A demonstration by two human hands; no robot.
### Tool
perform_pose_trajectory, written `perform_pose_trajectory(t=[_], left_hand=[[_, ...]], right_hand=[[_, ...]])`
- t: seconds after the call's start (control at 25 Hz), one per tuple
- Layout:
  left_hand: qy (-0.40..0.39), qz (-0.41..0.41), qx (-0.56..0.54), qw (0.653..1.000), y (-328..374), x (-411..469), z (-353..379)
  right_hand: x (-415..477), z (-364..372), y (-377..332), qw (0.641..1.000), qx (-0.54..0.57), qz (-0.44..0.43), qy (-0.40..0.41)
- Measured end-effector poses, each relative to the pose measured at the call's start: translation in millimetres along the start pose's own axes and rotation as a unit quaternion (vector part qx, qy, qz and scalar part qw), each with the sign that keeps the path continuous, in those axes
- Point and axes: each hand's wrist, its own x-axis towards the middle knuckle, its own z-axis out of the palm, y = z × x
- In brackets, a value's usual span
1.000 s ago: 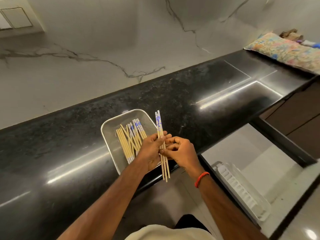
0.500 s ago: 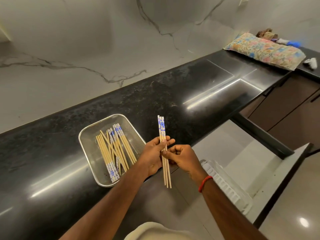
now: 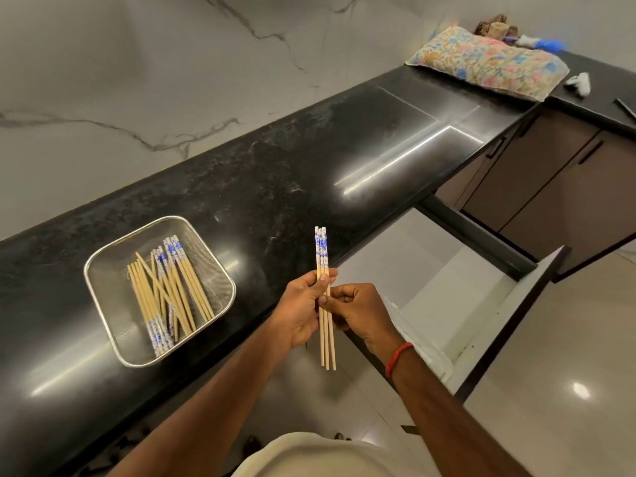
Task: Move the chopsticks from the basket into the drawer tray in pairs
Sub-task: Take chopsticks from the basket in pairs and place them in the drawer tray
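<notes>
Off the counter's [image 3: 275,187] front edge, both hands clamp a chopstick bundle [image 3: 325,325].
Left hand [image 3: 303,308] and right hand [image 3: 358,315] grip it upright; most chopsticks [image 3: 172,290] remain in the basket [image 3: 103,263], and the tray [image 3: 423,342] in the open drawer [image 3: 516,315] looks unfilled, so the task seems early.

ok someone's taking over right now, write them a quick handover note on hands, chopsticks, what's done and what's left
Left hand: shut on the held chopsticks, blue-patterned ends up, plain tips down.
Right hand: pinching the same bundle from the other side. It looks like three sticks, not a clean pair.
Basket: on the black counter, left of the hands, with a loose pile of chopsticks in it.
Drawer: open, to the right. The white tray is mostly hidden behind the right arm; no chopsticks visible in it.
Done: one bundle lifted out.
Left: sort out a pair, place it in the tray, repeat for the pile.
</notes>
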Motion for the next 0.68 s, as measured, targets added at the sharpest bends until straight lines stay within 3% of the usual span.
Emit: perform_pose_trajectory(t=[0.36, 0.68], left_hand=[[-0.008, -0.027, 0.0, 1.0, -30, 4, 41], [-0.021, -0.053, 0.016, 0.998, -61, 5, 69]], right_hand=[[-16, -50, 25, 0.998, 0.053, 0.034, -0.03], [-27, -78, 50, 0.997, 0.063, 0.046, -0.003]])
